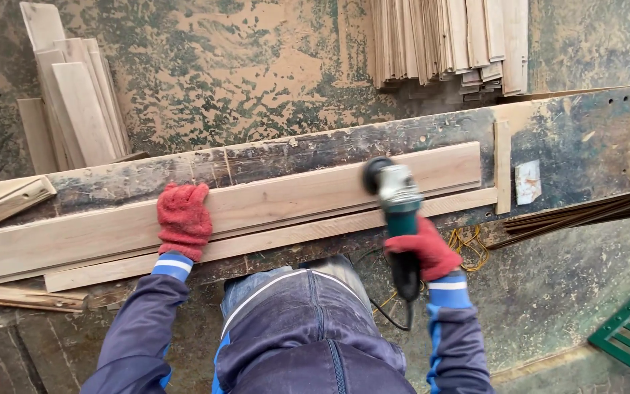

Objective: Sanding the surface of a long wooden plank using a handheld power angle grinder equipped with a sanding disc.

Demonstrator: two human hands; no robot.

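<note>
- A small pale rectangular label or paper scrap (528,182) is stuck flat on the dark, worn bench top, just right of an upright wooden stop strip (502,166); whitish with faint reddish smudges, edges ragged
- No packages, signs or screens in view

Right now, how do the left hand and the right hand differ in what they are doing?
The left hand lies flat, fingers spread, pressing on the long pale plank; the right hand is closed around the body of the angle grinder. The left hand rests on the wood itself, while the right hand stays off it, at the bench's near edge. Both wear red gloves with blue cuffs.
</note>
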